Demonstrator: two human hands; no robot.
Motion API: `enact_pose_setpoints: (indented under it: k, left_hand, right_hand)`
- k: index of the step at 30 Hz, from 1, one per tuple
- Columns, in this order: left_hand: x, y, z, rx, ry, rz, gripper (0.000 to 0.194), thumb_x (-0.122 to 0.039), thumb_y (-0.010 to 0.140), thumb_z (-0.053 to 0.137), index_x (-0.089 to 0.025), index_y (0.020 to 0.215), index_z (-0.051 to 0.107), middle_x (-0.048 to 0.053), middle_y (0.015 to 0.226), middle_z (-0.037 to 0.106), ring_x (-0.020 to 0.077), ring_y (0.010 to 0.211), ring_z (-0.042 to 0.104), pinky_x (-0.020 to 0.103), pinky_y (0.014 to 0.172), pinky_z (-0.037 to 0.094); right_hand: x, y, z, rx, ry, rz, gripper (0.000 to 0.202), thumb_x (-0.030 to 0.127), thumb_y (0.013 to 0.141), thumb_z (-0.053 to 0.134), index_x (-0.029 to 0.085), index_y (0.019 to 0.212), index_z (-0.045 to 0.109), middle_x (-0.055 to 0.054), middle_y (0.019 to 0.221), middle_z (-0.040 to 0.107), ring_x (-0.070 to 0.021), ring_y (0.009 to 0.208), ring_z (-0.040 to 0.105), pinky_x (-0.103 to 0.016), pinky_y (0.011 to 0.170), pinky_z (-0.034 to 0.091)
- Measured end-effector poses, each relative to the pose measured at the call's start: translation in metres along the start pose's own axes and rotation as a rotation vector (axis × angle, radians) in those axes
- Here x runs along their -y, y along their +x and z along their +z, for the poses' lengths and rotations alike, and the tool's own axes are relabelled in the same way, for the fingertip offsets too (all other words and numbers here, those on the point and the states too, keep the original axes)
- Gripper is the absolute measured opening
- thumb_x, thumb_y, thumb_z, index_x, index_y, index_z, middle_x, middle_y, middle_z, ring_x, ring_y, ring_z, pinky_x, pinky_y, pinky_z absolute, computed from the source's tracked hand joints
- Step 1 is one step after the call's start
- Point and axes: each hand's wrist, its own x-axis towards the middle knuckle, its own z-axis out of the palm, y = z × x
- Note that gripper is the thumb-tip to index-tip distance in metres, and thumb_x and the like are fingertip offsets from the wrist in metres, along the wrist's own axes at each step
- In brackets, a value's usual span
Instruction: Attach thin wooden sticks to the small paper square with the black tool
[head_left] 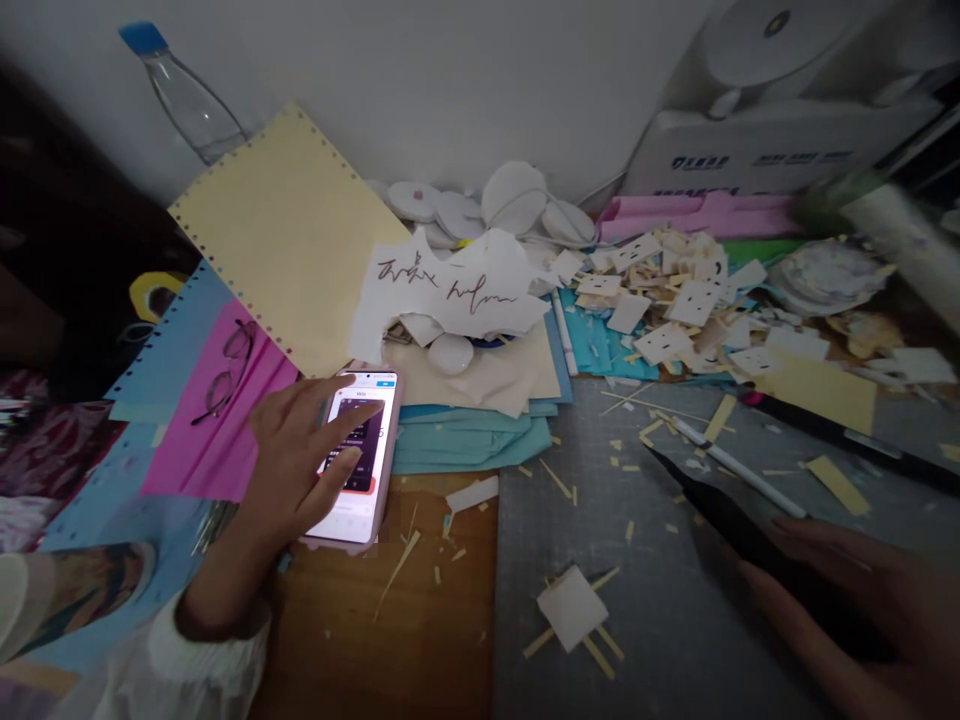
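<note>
My left hand (300, 440) lies over a lit smartphone (367, 520), its fingers spread across the screen. The phone leans on a pile of papers and does not sit inside the hand. At the lower right, my right hand (840, 590) is closed around black tweezers (720, 505), whose pointed tip reaches up and left over the grey cutting mat (540, 520). Below and left of that tip rests a small white square (574, 608) with several thin yellow strips sticking out from under it.
Many small paper cards with drawn faces (660, 300) are heaped at the back right. A white pen (739, 467) and a black-and-pink tool (840, 435) lie on the mat among scraps. Glasses (225, 375), coloured sheets, a bottle (191, 105) and a cup (67, 595) stand or lie left.
</note>
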Motion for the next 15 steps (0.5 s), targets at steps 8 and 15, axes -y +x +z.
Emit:
enact_pose_setpoints:
  k: [8,15]
  left_hand:
    - [0.005,-0.006,-0.008,-0.268,-0.011,-0.124,0.051,-0.041,0.097,0.02,-0.021,0.11,0.065,0.009,0.108,0.057,0.0279,0.105,0.051,0.054,0.098,0.03]
    - [0.014,-0.014,-0.007,-0.308,0.023,-0.163,0.053,-0.039,0.097,0.02,-0.022,0.097,0.071,0.006,0.092,0.052,0.0244,0.095,0.051,0.051,0.097,0.031]
  right_hand:
    - [0.004,-0.001,-0.002,0.023,0.042,-0.033,0.029,0.045,0.081,0.057,0.035,0.107,0.051,-0.003,0.097,0.062,-0.0297,0.085,0.066,-0.046,0.07,0.06]
    - [0.003,-0.004,-0.001,0.036,0.097,0.037,0.036,0.048,0.078,0.06,0.035,0.109,0.05,-0.003,0.095,0.065,-0.0305,0.082,0.068,-0.047,0.072,0.061]
